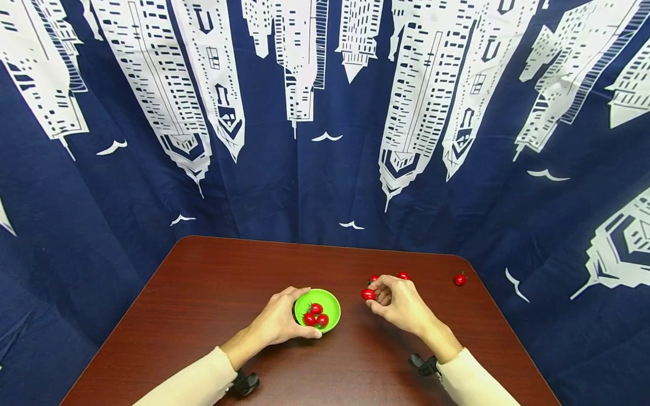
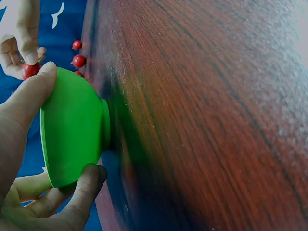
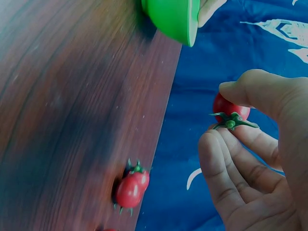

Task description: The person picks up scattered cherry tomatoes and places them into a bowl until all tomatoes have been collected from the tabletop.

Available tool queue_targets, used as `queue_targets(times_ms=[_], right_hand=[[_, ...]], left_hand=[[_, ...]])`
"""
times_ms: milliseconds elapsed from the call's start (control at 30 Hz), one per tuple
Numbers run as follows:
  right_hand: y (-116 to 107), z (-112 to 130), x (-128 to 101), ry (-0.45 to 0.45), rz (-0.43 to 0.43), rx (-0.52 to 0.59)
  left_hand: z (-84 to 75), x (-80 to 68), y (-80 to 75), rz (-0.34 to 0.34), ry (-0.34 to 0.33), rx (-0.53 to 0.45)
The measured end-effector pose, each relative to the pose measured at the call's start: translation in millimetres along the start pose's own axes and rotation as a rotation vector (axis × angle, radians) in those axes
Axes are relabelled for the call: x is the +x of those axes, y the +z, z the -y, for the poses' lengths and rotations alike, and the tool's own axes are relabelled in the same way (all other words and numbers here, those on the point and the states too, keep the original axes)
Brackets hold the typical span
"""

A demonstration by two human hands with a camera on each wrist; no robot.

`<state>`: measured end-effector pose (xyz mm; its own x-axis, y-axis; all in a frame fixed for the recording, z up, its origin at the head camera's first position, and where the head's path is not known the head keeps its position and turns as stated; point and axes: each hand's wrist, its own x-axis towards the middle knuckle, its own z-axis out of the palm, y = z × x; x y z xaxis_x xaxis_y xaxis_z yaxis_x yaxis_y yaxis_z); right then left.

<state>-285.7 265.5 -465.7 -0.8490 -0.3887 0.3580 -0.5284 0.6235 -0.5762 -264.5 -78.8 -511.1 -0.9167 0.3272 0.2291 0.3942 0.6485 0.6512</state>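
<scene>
Three tomatoes (image 1: 316,316) already sit in the green bowl (image 1: 329,300) on the bench (image 1: 203,282); left hand (image 1: 276,321) grips its rim, right hand (image 1: 401,301) pinches a fourth tomato (image 1: 368,294) just beside it. Three loose tomatoes (image 1: 459,279) still wait, so roughly halfway I'd say.

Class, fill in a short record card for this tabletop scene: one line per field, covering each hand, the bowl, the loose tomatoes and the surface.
left hand: left hand grips the green bowl by its rim
bowl contents: three cherry tomatoes
right hand: right hand pinches one cherry tomato, beside the bowl
loose tomatoes: three on the table, two behind the right hand, one off to the right
backdrop: blue cloth with white buildings
</scene>
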Motion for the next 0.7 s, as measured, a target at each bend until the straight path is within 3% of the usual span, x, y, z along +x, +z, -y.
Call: queue_targets(times_ms=[700], right_hand=[[27.9, 32.6, 21.8, -0.110, 0.049, 0.013]], left_hand=[[0.6, 0.7, -1.3, 0.002, 0.010, 0.002]])
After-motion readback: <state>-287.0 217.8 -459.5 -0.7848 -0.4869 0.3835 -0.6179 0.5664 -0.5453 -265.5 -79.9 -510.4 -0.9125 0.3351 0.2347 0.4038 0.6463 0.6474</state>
